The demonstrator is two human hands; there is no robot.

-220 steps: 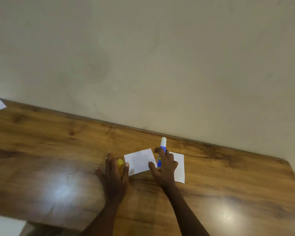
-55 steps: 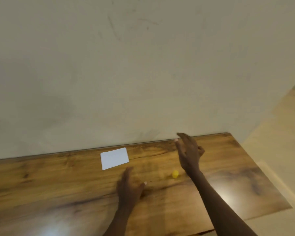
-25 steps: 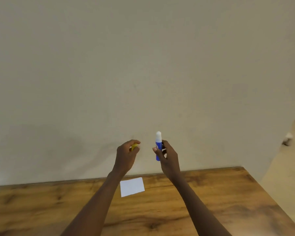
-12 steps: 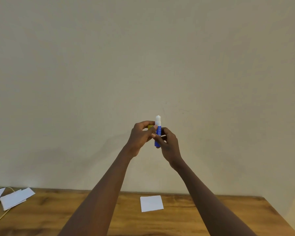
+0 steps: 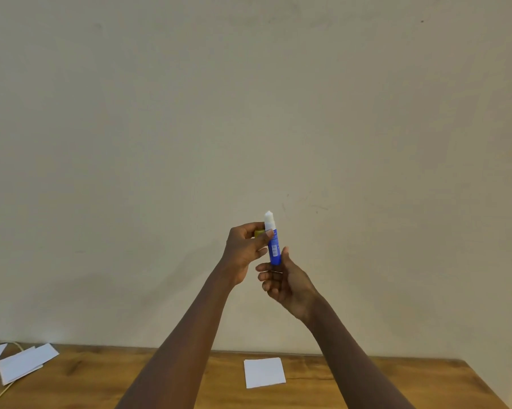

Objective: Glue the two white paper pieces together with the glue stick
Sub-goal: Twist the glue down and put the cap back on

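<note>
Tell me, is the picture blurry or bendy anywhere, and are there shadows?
Head view: the glue stick and both hands, left hand and right hand, look fairly sharp; soft arm shadows fall on the wall; the table edge looks slightly bent by the wide lens; no strong glare.

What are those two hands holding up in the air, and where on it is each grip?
The right hand holds the blue glue stick upright by its lower end. The left hand pinches a small yellow cap in its fingertips, beside the stick's white tip.
</note>
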